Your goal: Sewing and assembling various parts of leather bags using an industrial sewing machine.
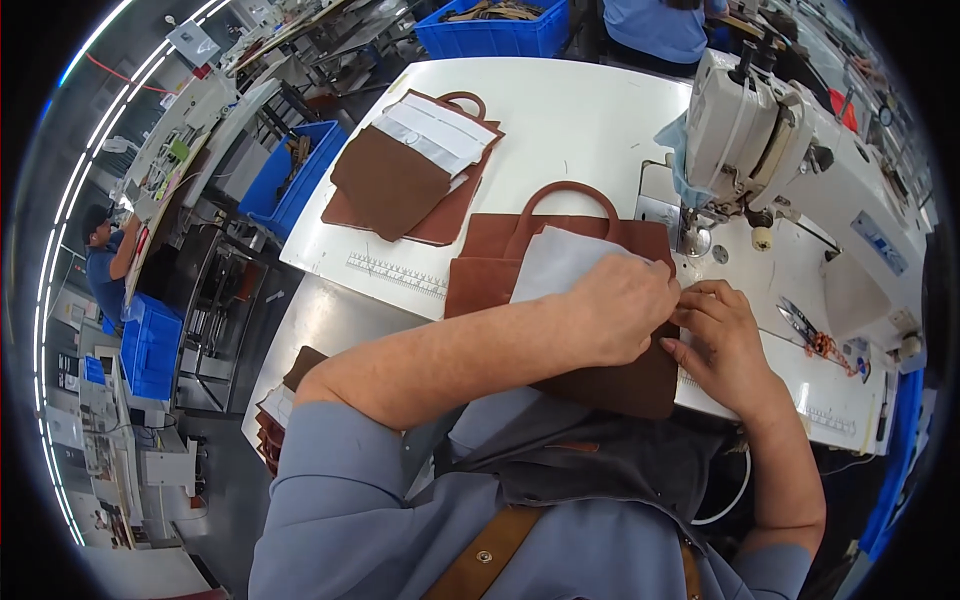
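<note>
A reddish-brown leather bag panel [478,285] with a curved handle [572,187] lies on the white sewing table in front of me. Over it are a light grey lining piece [562,262] and a dark brown panel [625,390] that hangs past the table's near edge. My left hand [625,305] is closed at the right edge of these layers. Opposite it, my right hand [722,345] has its fingers bent and pinched on the same edge. The fingertips nearly meet, and exactly which layers lie between them is hidden.
A white sewing machine [745,140] stands at the right, its needle area just beyond my hands. Scissors [800,322] with wrapped handles lie right of my right hand. Another handled leather panel bears a brown piece [390,180] at the far left. Blue bins [290,180] and co-workers [655,30] are beyond.
</note>
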`<state>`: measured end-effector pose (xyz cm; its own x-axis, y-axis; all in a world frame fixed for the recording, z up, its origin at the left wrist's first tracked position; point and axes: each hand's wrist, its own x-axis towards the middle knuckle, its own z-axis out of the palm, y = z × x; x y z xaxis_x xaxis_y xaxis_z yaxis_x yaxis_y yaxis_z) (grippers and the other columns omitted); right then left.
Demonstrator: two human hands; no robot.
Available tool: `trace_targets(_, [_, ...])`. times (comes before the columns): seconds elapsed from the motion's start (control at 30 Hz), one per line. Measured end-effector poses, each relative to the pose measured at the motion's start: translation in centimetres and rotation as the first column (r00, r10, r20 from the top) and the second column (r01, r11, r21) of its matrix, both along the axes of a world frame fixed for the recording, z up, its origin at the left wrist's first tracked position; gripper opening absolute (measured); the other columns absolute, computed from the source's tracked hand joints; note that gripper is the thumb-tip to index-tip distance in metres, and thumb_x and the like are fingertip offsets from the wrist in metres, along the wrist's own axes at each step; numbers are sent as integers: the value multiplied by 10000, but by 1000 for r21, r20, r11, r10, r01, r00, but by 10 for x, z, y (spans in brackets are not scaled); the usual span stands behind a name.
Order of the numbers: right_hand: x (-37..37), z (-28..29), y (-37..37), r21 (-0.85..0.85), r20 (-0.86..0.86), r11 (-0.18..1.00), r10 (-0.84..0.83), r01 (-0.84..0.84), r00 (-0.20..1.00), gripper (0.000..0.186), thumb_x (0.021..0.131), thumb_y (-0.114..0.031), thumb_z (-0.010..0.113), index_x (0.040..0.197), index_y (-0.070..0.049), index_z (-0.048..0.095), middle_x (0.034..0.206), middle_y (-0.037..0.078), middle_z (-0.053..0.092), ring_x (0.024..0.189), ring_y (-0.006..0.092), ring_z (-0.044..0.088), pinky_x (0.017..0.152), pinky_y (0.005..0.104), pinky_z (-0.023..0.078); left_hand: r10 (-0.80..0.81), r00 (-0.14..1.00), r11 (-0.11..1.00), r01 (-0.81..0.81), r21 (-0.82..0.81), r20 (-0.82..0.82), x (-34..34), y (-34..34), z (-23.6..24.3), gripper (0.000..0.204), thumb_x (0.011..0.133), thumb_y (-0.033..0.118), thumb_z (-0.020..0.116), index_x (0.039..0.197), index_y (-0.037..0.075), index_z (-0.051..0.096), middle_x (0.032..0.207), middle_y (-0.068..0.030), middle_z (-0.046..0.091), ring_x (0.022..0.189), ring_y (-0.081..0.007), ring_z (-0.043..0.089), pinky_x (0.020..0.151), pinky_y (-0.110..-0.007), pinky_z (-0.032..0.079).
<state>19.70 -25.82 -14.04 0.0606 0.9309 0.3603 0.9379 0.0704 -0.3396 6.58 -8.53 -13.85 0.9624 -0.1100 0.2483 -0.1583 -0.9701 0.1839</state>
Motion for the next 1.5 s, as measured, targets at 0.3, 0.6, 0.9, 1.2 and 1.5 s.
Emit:
trace_targets(0.3, [-3, 0, 1, 14, -2, 1000, -14, 14, 1000, 363, 740, -125, 820, 1083, -37, 741, 1179, 56, 703, 1127, 276, 588, 942, 409, 451, 91, 982, 995, -82, -59, 167, 9, 7, -22, 209, 761, 85, 684, 948, 9, 631, 867, -141, 651, 792, -330, 684, 683, -443, 535])
trace_targets(0.6, [-1, 7, 2, -7, 25, 1000, -11, 11, 1000, 344, 732, -138, 823, 1054, -44, 752, 1194, 53, 705, 1128, 267, 587, 935, 403, 449, 222, 944, 929, -129, -348, 243, 16, 17, -28, 166, 773, 28, 639, 930, 75, 669, 857, -93, 675, 893, -297, 674, 800, -463, 494])
trace_targets(0.9, [1, 9, 2, -22, 33, 999, 28, -27, 999, 320, 729, -137, 823, 1033, -60, 759, 1201, 42, 689, 1154, 267, 576, 947, 409, 441, 140, 965, 956, -73, -282, 223, 4, 25, -30, 205, 817, 109, 701, 1011, 107, 769, 1015, -42, 738, 1013, -244, 658, 965, -431, 451])
trace_targets(1.2, [7, 2, -3, 26, 85, 999, 27, -29, 996, 263, 770, -171, 794, 1011, -75, 751, 1204, 58, 683, 1193, 291, 577, 960, 422, 448, 61, 974, 982, -19, -189, 220, -1, 23, -35, 382, 844, 146, 689, 1219, 77, 695, 1237, -93, 692, 1204, -256, 619, 1120, -469, 386])
trace_targets(1.5, [31, -7, 5, 13, 121, 999, 27, -29, 992, 294, 824, -264, 770, 1059, -88, 770, 1252, 42, 678, 1212, 269, 558, 977, 414, 447, 79, 984, 975, -42, -217, 161, 18, 33, -32, 378, 855, 94, 694, 1232, 72, 694, 1259, -131, 696, 1245, -314, 619, 1147, -562, 354])
